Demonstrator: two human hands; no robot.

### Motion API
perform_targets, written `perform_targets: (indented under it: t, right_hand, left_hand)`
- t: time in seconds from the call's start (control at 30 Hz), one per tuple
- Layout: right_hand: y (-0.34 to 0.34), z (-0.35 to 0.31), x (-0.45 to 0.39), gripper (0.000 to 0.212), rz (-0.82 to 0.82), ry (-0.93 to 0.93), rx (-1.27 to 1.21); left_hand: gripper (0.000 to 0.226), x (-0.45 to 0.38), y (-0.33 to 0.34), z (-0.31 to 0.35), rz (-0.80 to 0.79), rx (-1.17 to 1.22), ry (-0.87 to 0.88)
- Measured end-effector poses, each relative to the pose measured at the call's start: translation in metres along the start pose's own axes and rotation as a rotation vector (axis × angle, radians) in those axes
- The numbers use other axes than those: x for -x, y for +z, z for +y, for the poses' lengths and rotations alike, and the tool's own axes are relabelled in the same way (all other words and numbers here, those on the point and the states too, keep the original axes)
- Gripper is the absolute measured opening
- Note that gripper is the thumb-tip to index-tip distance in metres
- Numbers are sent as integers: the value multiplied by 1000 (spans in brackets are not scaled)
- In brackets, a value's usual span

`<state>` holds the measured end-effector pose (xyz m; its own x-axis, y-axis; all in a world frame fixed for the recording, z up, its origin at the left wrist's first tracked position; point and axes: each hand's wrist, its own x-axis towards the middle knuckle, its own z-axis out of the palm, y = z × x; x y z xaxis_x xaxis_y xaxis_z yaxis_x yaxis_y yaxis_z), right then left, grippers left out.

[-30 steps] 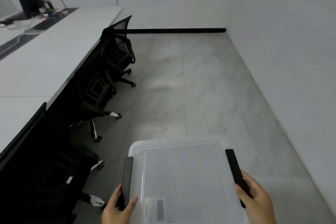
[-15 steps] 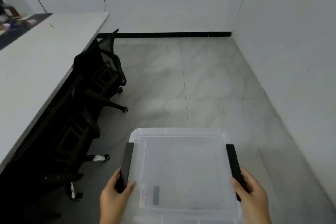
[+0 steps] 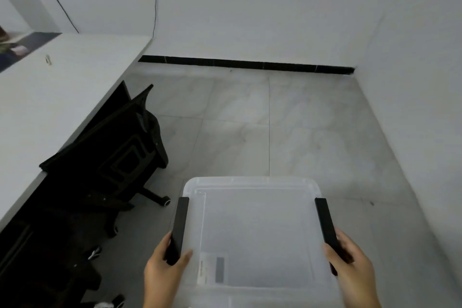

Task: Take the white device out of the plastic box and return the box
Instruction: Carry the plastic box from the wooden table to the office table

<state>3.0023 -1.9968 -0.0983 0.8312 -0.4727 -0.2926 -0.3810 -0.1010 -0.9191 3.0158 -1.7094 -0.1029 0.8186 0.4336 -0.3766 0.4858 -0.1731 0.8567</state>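
Observation:
I hold a clear plastic box with its lid on, out in front of me above the floor. My left hand grips the black latch handle on its left side. On the right side, my right hand grips the other black handle. A label sits on the lid near me. No white device shows through the cloudy lid.
A long white desk runs along the left, with black office chairs tucked against it. Grey tiled floor stretches ahead to a white wall with a black skirting strip. Another white wall closes the right side.
The view has advanced along the aisle toward the far wall; the chairs have slid back to my left. Both hands keep the same hold on the box handles.

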Motion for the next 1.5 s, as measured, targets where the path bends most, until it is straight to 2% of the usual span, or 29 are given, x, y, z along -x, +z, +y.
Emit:
perform_targets:
  t: [0.2,0.37,0.57,0.73,0.9,1.03,1.23,1.37,1.5]
  right_hand:
    - [79,-66,-154,37,-85,-29,30]
    - [168,-112,-278,40,-123,-7,47]
    - [255,-215,-392,43,-134,-86,39]
    - [316,-258,-486,43,-170,-70,56]
    - [411,-298,-606,43,-307,-71,117]
    - [497,-380,-677,40,-511,-163,146]
    - [660,-493,-702,38,-883,-350,135]
    - [771,-522,-670,38,-1086,-437,181]
    - [865,-532,-629,38,-1216,-508,265]
  left_hand:
    - [62,-127,46,77,117,39,-55]
    - [66,-265,75,125,139,26,-124]
    - [69,-396,87,222,152,6,-38]
    - [71,-490,114,265,146,16,-30]
    - [70,-595,145,303,257,34,-113]
    - [68,-654,134,355,438,120,-142]
    - [62,-709,70,388,803,266,-129]
    - [52,-737,8,393,1018,315,-135]
    - [50,-764,-50,385,1153,330,-205]
